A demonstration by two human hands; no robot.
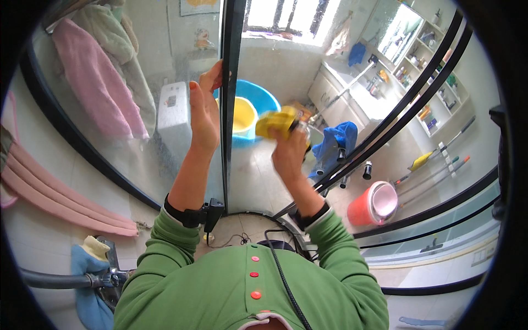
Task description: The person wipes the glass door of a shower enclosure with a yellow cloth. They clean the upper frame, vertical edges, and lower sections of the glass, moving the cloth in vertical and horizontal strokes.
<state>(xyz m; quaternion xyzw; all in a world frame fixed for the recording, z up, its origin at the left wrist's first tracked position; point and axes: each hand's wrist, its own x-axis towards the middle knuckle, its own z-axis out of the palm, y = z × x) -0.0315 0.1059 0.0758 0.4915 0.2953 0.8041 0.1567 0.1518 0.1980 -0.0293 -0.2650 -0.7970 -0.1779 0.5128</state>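
Note:
My left hand (205, 111) is raised at the glass panel (181, 53) of a shower enclosure. Its fingertips touch the black upright frame (229, 123), while one digit stands apart and nothing is held. In my right hand (288, 150) is a yellow and black handheld tool (272, 123), with a clear part by the fingers. Motion blurs it, so I cannot tell its exact kind. It is right of the upright, in the gap of the enclosure. Behind it on the floor, a yellow basin (243, 115) sits inside a larger blue tub (262, 93).
Black curved rails (396, 111) cross the right side. Beyond them stand a red bucket (358, 209) and several long-handled tools (433, 181). A blue cloth (336, 138) hangs near the rails. Pink towel (93, 78) hangs at left; a shower pipe (57, 279) juts out below.

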